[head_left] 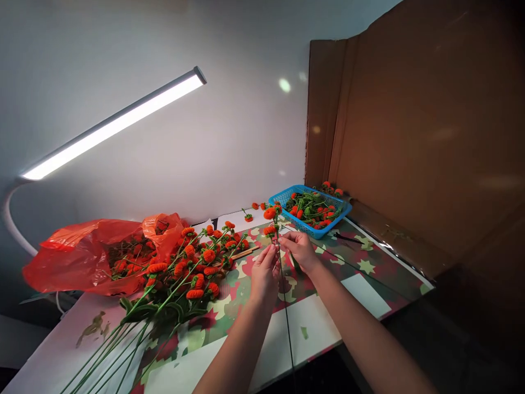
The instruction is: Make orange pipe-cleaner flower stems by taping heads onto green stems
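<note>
Between my hands stands an artificial flower stem (289, 323) with fuzzy orange blooms (269, 214) at its top; its thin dark stalk runs down past the table's front edge. My left hand (267, 266) pinches the stalk just below the lower bloom. From the right, my right hand (301, 250) closes its thumb and fingers at the same spot, a little higher. Something green hangs beneath the right palm, too small to make out. Left of my hands lies a bunch of finished orange flower stems (180, 295) with green leaves, their stalks pointing toward me.
A blue plastic basket (315, 234) of small orange flowers stands behind my right hand. At left, a red plastic bag (82, 251) holds more flowers. Two thin brown sticks (245, 253) lie near the bunch. A lit lamp (118, 123) hangs above; cardboard (410, 137) walls the right side.
</note>
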`<state>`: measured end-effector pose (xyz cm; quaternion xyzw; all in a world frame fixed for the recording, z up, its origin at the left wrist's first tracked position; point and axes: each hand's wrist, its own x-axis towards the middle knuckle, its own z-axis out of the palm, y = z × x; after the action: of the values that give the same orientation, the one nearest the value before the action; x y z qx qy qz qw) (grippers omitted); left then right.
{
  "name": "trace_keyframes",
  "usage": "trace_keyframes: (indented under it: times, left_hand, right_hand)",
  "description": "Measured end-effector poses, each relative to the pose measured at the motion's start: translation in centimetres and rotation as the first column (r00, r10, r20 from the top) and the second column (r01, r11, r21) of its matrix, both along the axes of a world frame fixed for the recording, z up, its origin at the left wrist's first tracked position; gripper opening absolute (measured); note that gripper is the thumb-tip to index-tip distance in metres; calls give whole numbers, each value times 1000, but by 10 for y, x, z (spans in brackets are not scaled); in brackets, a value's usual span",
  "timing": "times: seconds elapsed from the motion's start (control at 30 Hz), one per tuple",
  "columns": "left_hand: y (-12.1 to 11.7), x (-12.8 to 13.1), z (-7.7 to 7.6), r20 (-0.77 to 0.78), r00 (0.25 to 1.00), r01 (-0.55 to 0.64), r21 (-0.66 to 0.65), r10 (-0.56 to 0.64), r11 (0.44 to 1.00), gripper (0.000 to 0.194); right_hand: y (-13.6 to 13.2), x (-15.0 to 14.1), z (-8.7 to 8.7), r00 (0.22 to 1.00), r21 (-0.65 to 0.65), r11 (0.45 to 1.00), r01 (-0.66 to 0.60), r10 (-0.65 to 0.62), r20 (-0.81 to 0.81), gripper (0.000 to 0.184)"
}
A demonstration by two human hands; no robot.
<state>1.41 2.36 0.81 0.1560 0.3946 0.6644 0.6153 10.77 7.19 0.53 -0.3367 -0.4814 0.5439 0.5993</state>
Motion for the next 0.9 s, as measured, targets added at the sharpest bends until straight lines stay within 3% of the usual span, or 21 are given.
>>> trace_keyframes:
  times: [0.17, 0.27, 0.4, 0.53, 0.63, 0.73, 0.9]
  left_hand:
    - [-1, -3, -1, -22, 1000, -17, 11, 17, 1000, 24]
    - [-4, -5, -3, -176, 983, -40, 76, 53, 996, 27]
    - [-9, -6, -4, -397, 908, -70, 165, 131, 984, 30]
    - [-16, -4, -4, -482, 863, -76, 171, 151, 982, 34]
    - [-17, -1, -4, -414, 900, -87, 131, 134, 988, 37]
    - [-16, 2, -4, -225, 968, -96, 64, 108, 993, 38]
    - [-14, 3, -3, -98, 986, -133, 49, 137, 990, 35]
  right_hand:
    - [-5, -5, 0, 999, 22, 1000, -1, 0, 52, 22]
    - [-7, -6, 3, 998, 7, 1000, -3, 3, 62, 20]
    - [-10, -6, 7, 997, -2, 1000, -2, 2, 83, 19]
    - [-11, -7, 8, 996, 8, 1000, 6, -6, 93, 20]
    - [-11, -7, 7, 996, 5, 1000, 11, -11, 93, 19]
    - [-11, -8, 5, 995, 5, 1000, 16, -17, 96, 19]
    - [-11, -8, 5, 994, 14, 1000, 17, -19, 105, 20]
